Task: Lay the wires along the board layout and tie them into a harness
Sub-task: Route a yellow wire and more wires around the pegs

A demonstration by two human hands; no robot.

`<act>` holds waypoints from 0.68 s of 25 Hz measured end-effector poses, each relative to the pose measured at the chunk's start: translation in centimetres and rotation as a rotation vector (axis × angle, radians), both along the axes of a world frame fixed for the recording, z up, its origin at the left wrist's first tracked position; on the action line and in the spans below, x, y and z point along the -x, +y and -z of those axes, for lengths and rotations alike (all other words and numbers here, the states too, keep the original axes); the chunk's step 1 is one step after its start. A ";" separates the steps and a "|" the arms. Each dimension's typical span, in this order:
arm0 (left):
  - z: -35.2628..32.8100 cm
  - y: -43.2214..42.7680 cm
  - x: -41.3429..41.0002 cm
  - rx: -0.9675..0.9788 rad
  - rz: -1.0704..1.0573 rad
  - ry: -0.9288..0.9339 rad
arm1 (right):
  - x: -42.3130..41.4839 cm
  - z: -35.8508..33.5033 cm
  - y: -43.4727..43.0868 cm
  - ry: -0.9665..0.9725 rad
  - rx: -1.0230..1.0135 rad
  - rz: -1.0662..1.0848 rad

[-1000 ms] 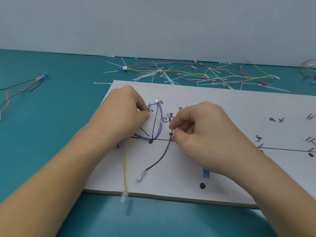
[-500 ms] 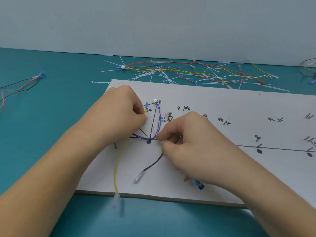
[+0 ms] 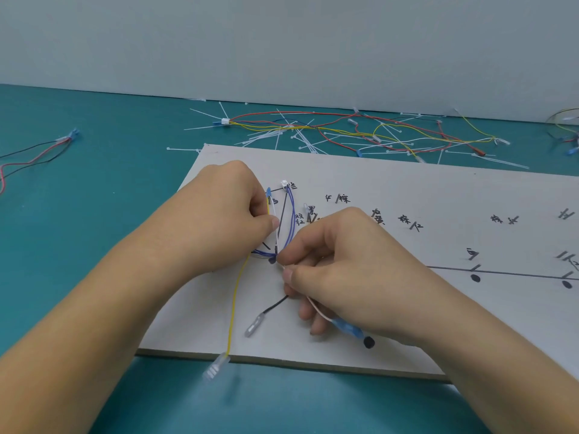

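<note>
Right hand (image 3: 354, 261): moved left to junction dot (image 3: 272, 260), pinches pale wire (image 3: 316, 308).
Left hand (image 3: 219, 220): grips yellow wire (image 3: 233, 308).
Surface: grey layout board (image 3: 407, 189) on teal table (image 3: 94, 230), pale wall (image 3: 282, 42) behind.

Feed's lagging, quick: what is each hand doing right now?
Left hand: closed, pinching the yellow wire.
Right hand: closed, pinching the blue-tipped pale wire.
</note>
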State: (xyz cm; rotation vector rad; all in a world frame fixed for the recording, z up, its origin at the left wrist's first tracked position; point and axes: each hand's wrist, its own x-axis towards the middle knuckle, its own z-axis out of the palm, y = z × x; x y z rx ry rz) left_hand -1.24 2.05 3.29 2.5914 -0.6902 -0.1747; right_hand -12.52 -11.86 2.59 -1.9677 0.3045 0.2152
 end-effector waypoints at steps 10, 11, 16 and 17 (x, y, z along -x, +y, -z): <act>-0.7 0.3 0.1 0.079 0.053 0.188 | 0.1 -0.1 0.9 0.031 -0.192 0.043; -0.7 0.3 0.1 0.084 0.052 0.196 | 0.1 0.0 1.0 0.032 -0.189 0.042; -0.3 0.6 -0.6 0.154 0.041 0.281 | 0.2 0.0 1.2 0.025 -0.150 0.019; -0.2 0.7 -0.7 0.168 0.048 0.309 | 0.2 0.1 1.2 0.022 -0.134 0.007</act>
